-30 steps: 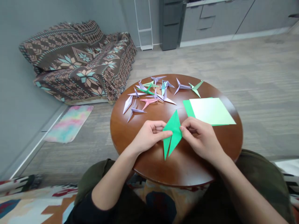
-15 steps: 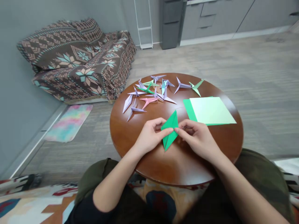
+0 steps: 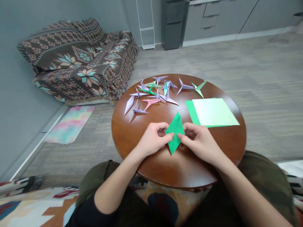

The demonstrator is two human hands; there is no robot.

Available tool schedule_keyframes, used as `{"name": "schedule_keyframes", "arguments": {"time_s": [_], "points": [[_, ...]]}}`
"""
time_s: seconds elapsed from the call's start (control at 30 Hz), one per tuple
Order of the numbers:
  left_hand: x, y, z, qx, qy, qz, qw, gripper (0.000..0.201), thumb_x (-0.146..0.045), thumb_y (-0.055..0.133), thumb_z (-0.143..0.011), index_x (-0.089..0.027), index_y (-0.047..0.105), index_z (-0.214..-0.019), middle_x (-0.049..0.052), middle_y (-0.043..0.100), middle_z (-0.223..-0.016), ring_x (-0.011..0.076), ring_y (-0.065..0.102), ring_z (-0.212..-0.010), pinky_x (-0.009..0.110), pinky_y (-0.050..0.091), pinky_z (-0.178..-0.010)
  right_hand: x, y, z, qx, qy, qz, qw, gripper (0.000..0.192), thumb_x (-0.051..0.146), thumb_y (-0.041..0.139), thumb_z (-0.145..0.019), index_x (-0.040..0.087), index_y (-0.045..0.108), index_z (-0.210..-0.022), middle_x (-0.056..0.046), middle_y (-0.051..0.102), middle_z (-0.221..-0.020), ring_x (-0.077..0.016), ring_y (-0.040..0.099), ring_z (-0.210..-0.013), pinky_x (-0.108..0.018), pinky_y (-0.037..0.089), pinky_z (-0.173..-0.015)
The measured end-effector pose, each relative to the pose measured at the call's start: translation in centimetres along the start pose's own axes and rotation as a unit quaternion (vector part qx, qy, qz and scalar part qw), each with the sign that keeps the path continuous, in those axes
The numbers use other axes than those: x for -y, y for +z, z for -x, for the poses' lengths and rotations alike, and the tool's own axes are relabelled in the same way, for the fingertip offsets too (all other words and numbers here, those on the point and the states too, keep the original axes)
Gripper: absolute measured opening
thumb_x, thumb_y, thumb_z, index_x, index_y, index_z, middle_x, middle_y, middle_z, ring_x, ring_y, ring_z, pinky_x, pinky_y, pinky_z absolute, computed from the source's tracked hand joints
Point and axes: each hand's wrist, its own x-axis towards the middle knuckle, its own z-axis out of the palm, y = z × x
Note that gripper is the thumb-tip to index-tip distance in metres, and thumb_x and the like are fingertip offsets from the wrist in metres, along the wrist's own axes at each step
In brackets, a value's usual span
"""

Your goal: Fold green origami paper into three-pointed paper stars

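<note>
pinching the folded green paper [image 3: 175, 134] over the round table [image 3: 132, 132].
my left hand [image 3: 152, 140] and right hand [image 3: 201, 143] both grip it, fingertips clenched on its edges.

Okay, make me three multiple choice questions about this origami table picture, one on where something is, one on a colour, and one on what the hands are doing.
1. Where does the stack of flat paper sheets lie on the round table?
A. right of the hands
B. left of the hands
C. on the floor

2. What colour is the folded piece between the hands?
A. pink
B. green
C. purple

3. How is that piece held?
A. lying untouched
B. by one hand only
C. pinched by both hands

Answers: 1 A, the sheets sit to the right. 2 B, it is bright green. 3 C, the left hand and right hand both grip it.
</note>
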Motion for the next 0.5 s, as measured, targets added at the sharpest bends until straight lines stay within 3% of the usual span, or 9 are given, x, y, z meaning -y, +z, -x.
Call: {"name": "schedule_keyframes", "arguments": {"time_s": [0.3,0.5], "points": [[0.09,0.18,0.25,0.012,0.018,-0.023,0.999,0.010,-0.021,0.075,-0.072,-0.014,0.069,-0.074,0.001,0.065,-0.075,0.0153,0.057,-0.071,0.027,0.048,-0.069,0.68,0.28,0.25,-0.017,-0.025,0.052,0.998,0.023,0.025,0.068,-0.083,0.021,0.055,-0.065,0.002,0.058,-0.062,-0.0140,0.052,-0.059,-0.026,0.040,-0.055],[0.00,-0.54,-0.05,-0.025,0.012,-0.004,1.000,0.014,-0.025,0.079,-0.071,-0.014,0.071,-0.075,0.002,0.068,-0.073,0.0168,0.060,-0.071,0.028,0.050,-0.069,0.59,-0.57,0.11,-0.016,0.001,0.000,1.000,0.007,0.020,0.063,-0.080,0.020,0.065,-0.074,0.002,0.063,-0.064,-0.0135,0.057,-0.057,-0.025,0.043,-0.054]]}}
